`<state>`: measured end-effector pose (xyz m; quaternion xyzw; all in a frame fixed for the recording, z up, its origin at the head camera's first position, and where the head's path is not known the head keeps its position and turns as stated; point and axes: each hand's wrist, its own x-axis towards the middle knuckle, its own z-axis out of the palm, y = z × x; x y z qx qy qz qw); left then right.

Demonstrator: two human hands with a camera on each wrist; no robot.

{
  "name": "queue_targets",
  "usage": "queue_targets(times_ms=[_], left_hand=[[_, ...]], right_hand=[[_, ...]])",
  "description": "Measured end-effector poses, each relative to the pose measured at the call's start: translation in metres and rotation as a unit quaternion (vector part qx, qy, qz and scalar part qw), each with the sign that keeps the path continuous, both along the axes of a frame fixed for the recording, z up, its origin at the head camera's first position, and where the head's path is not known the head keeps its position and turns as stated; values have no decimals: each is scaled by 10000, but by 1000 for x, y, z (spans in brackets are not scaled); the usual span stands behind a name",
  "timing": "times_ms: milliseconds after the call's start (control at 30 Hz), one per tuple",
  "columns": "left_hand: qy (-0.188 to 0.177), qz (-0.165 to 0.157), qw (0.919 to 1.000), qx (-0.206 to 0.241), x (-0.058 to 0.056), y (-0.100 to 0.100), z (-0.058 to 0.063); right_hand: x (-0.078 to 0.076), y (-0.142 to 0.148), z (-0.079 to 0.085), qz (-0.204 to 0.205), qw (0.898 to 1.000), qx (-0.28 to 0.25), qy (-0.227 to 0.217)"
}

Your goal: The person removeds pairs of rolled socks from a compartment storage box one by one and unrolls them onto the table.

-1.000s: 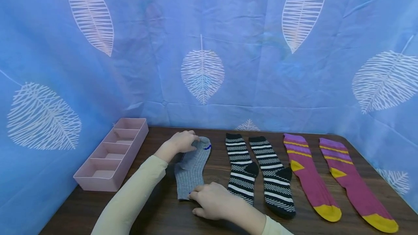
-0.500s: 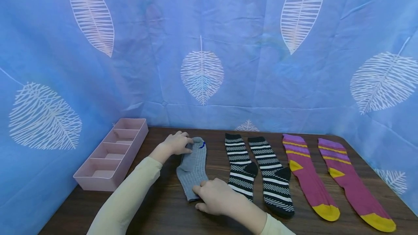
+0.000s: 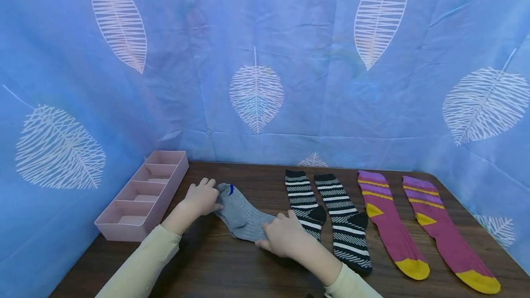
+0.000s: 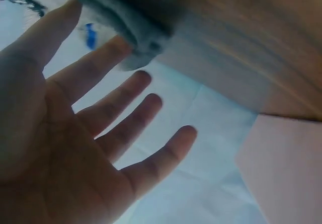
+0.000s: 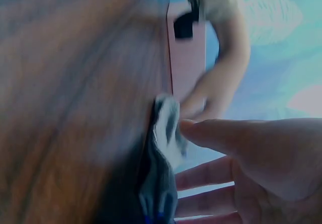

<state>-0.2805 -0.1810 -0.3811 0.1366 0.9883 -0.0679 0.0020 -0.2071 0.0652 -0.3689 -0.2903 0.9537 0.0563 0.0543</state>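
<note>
A grey ribbed sock (image 3: 244, 217) with a small blue mark stretches at a slant between both hands in the head view. My left hand (image 3: 200, 197) pinches its blue-marked end between thumb and index finger. In the left wrist view the other fingers (image 4: 161, 158) are spread away from the cloth. My right hand (image 3: 287, 234) pinches the plain end. The right wrist view has the sock (image 5: 166, 138) edge-on, close over the wooden table, with the right thumb (image 5: 211, 132) against it.
A pink divided box (image 3: 124, 232) stands at the table's left. Two black-and-white striped socks (image 3: 306, 206) (image 3: 345, 220) lie right of the hands, the nearer one partly behind the right hand. Two maroon, purple and yellow socks (image 3: 395, 229) (image 3: 451, 238) lie farther right. A blue leaf-patterned curtain (image 3: 314, 100) hangs behind.
The grey sock has turned from nearly upright in view to a slant, its blue-marked end swinging left. My left hand has moved left and nearer; my right hand has moved slightly right and away.
</note>
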Motion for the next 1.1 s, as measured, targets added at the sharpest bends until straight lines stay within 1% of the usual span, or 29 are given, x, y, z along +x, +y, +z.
queue_targets(times_ms=[100, 233, 333, 433, 533, 600, 700, 767, 867, 967, 1100], left_hand=[[119, -49, 9999, 7, 22, -4, 3], [544, -308, 9980, -105, 51, -6, 5], [784, -490, 9953, -281, 69, -6, 3], [761, -604, 9947, -324, 85, -3, 3], [591, -679, 9958, -186, 98, 0, 5], [438, -716, 9965, -58, 103, 1, 7], [277, -871, 9958, -5, 107, 3, 9], [184, -1052, 9943, 6, 109, 4, 10], [-58, -1344, 9908, 115, 112, 6, 12], [-335, -1557, 9867, 323, 113, 8, 14], [-656, -1716, 9815, 548, 114, 13, 14]], right_hand=[[-7, 5, 0, -135, 9999, -90, -9], [-16, 7, -1, -250, 9995, -197, -49], [-24, 7, -1, -378, 9991, -145, -89], [-33, 4, -3, -515, 9985, 12, -187], [-44, 1, -4, -586, 9974, 188, -362], [-53, -2, -3, -598, 9966, 290, -484], [-67, -8, -3, -543, 9952, 578, -581], [-76, -13, -3, -481, 9933, 848, -617], [-88, -19, -2, -401, 9906, 1076, -747], [-101, -18, 2, -416, 9884, 965, -1101], [-119, -12, 9, -365, 9833, 585, -1684]])
